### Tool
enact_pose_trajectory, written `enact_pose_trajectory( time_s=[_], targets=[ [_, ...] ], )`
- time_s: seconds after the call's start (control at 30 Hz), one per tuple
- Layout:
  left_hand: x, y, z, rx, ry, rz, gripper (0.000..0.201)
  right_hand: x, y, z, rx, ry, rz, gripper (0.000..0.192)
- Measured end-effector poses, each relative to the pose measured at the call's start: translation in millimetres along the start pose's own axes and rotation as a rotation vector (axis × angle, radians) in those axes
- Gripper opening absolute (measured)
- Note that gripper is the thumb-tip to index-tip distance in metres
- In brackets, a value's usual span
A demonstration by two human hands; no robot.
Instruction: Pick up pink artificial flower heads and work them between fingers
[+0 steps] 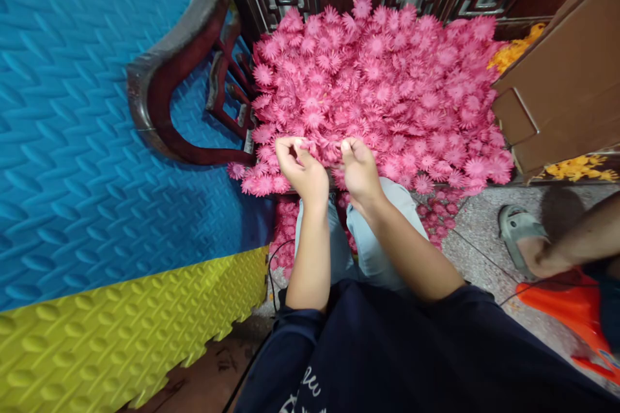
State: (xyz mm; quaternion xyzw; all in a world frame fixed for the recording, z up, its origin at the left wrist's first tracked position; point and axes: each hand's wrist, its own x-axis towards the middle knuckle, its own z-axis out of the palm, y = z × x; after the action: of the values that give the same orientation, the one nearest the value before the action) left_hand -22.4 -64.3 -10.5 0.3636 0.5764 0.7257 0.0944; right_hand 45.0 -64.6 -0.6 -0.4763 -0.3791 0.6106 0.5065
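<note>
A large heap of pink artificial flowers (378, 84) covers a dark wooden seat in front of me. My left hand (301, 168) and my right hand (359, 168) meet at the heap's near edge, fingers curled. Between them they pinch a pink flower piece (323, 147); how each hand grips it is hard to make out. More pink flowers (438, 216) lie on the floor beneath, beside my knees in light jeans.
A curved dark wooden armrest (165, 90) stands left of the heap, against blue foam mats (72, 110) with a yellow mat (121, 335) below. A brown cardboard box (562, 84) and yellow flowers (576, 168) are at right. Another person's sandalled foot (520, 232) and an orange stool (571, 310) are nearby.
</note>
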Motion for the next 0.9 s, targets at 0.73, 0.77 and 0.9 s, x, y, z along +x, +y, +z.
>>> enact_pose_trajectory(
  time_s=[0.73, 0.77, 0.9],
  targets=[
    [6, -2, -5.3, 0.014, -0.110, -0.113, 0.019, 5, -5, -6, -0.082, -0.274, -0.209, 0.032],
    [8, -4, -5.2, -0.023, -0.120, -0.157, 0.019, 5, -5, -6, -0.069, -0.282, -0.211, 0.033],
    [13, -14, -4.8, -0.272, -0.219, -0.425, 0.016, 4, -4, -5, -0.067, -0.291, -0.187, 0.035]
  ],
)
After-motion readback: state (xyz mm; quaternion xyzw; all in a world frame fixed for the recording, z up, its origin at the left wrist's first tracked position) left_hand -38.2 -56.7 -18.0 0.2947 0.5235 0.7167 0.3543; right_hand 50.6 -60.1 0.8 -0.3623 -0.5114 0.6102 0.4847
